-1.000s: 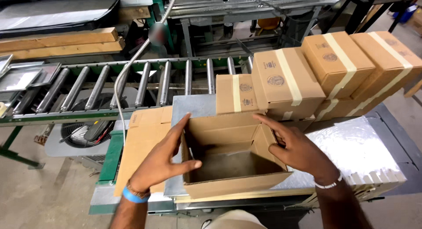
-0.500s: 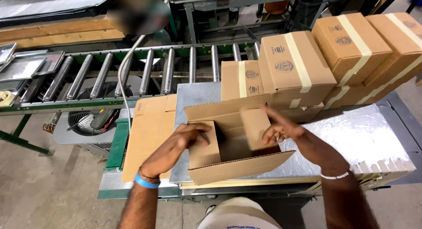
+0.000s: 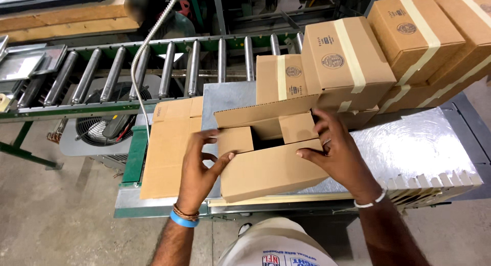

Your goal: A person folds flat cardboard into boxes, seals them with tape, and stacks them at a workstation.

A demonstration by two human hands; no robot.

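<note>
1. The open carton (image 3: 266, 158) is sitting at the metal surface (image 3: 409, 138)'s near edge, flaps half-folded.
2. Left hand (image 3: 197, 174) is pressing the left flap, fingers spread, gripping nothing; right hand (image 3: 337, 153) is cupping the right flap.
3. Uneven pressure could be springing a flap back up, or nudging the carton off the edge.
</note>
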